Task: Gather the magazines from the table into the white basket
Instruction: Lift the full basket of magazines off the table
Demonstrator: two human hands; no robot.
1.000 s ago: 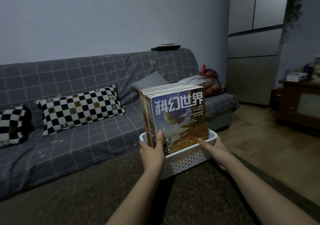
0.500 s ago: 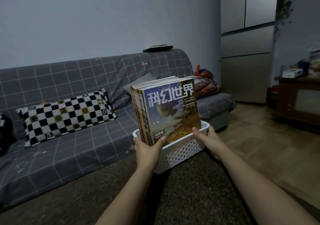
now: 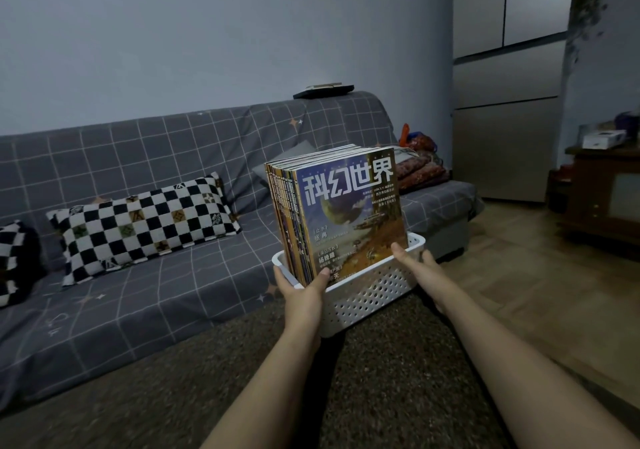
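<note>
A white perforated basket (image 3: 370, 296) is held up in front of me above a dark carpeted surface. Several magazines (image 3: 349, 206) stand upright inside it, the front one with a blue and orange cover and large white characters. My left hand (image 3: 301, 293) grips the basket's left near corner, thumb pressed against the front cover. My right hand (image 3: 420, 268) holds the basket's right end, thumb over the rim touching the cover's lower right corner.
A grey checked sofa (image 3: 173, 275) runs along the wall with a checkerboard pillow (image 3: 142, 227) and bedding at its right end. A tall cabinet (image 3: 505, 102) stands at back right, a wooden side unit (image 3: 602, 192) at far right. Wooden floor lies beyond the carpet.
The basket with the magazines stays gripped in both hands. It sat slightly lower and further left in view half a second ago and is now back near centre, as the camera view swings.
</note>
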